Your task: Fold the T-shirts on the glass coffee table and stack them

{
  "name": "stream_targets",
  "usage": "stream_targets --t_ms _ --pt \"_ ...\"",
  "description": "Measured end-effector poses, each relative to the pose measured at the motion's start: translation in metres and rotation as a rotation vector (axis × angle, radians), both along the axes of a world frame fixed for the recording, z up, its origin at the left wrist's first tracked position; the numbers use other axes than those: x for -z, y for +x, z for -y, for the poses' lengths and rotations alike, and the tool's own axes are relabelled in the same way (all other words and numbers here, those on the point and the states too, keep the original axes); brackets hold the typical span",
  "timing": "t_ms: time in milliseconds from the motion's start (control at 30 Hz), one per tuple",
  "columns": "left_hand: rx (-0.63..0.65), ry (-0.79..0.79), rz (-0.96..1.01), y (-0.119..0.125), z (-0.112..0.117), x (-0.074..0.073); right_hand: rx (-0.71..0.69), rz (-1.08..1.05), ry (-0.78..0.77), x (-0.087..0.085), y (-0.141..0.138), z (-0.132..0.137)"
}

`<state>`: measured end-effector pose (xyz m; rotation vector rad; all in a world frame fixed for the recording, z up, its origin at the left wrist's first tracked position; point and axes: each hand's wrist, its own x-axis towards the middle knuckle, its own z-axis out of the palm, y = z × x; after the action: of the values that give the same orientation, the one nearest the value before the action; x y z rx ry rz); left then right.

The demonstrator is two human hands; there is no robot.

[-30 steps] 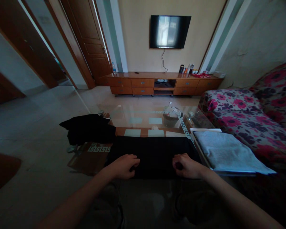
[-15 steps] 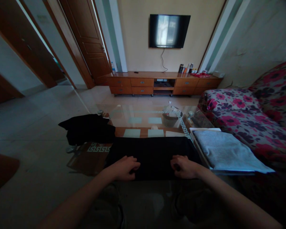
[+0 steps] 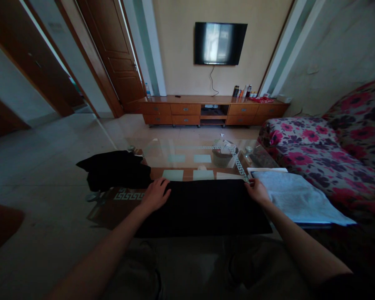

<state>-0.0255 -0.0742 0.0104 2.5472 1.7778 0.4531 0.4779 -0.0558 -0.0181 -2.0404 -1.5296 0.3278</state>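
A black cloth [image 3: 203,208], laid flat in a wide rectangle, covers the near part of the glass table. My left hand [image 3: 156,195] rests on its far left corner, fingers stretched toward the far edge and thumb apart. At the far right corner is my right hand [image 3: 258,192], its thumb and fingertips closed on the cloth's edge. To the left lies a second black cloth [image 3: 117,170], crumpled and hanging past the table's side. A folded light-blue cloth [image 3: 295,196] lies just right of my right hand.
Under the glass table top [image 3: 187,146] a bin [image 3: 223,157] with white paper in it shows. A flowered sofa [image 3: 306,137] stands along the right. Beyond the table is a low wooden cabinet [image 3: 187,109], with bottles on top. A television [image 3: 220,43] hangs above it.
Both hands have moved from the near part of the black cloth to its far corners, the right one also outward. The cloths lie much as before.
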Motion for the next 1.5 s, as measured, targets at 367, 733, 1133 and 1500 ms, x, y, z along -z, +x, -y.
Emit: stream_targets --t_ms 367,733,1133,1500 --pt "-0.1 -0.098 -0.125 -0.024 -0.021 0.055 -0.046 0.098 -0.065 0.003 -0.012 -0.007" --pt "-0.109 -0.052 -0.116 -0.015 -0.019 0.034 0.038 0.184 -0.123 -0.025 -0.022 -0.001" --pt "0.007 -0.045 -0.099 0.023 -0.032 0.015 -0.465 0.525 -0.164 -0.03 -0.076 -0.011" --pt "0.114 -0.165 -0.029 0.07 -0.045 0.005 -0.584 0.46 -0.233 -0.046 -0.13 -0.015"
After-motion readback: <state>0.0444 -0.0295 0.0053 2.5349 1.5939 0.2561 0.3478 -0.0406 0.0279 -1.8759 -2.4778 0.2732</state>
